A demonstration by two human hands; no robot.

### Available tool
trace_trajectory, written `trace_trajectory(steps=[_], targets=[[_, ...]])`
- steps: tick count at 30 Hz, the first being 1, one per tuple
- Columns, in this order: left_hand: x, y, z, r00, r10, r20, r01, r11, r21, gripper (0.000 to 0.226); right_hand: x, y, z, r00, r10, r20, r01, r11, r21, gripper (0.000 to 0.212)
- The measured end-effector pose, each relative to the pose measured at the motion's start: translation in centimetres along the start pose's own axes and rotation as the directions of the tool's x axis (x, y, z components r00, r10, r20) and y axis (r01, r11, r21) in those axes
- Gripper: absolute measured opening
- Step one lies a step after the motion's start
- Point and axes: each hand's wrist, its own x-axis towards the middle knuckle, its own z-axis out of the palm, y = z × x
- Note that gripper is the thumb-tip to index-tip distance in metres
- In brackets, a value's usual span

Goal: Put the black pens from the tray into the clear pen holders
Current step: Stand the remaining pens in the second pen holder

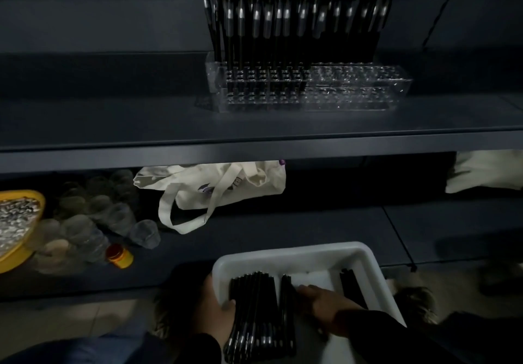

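step: pickup from tray [365, 262] | left hand [223, 314] grips bunch of pens [253, 301] | right hand [322, 298] fingers on one pen, clamp unclear | next: lift to holder [353, 86], free holes right

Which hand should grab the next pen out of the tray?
Right, probably. The right hand is inside the white plastic tray, fingertips at the loose black pens. The left hand grips the tray's left rim beside the bundle of black pens, apparently steadying it.
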Motion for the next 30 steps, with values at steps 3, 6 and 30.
trace_trajectory(steps=[3,6,30], targets=[[-0.1,0.1,0.0,1.0,-0.007,0.009,0.007,1.0,0.013,0.064,-0.4,-1.0,-1.4,0.999,-0.044,-0.006,0.044,0.999,-0.018,0.021],[-0.1,0.0,0.0,1.0,-0.031,0.001,0.031,0.999,0.007,0.068,-0.9,-2.5,-2.2,0.996,-0.026,-0.091,0.031,0.998,0.054,0.022],[-2.9,21.4,-12.2,0.696,0.561,-0.447,-0.632,0.775,-0.012,0.05,-12.7,-13.9,-30.6,0.515,0.157,-0.842,0.618,0.613,0.492,0.018]])
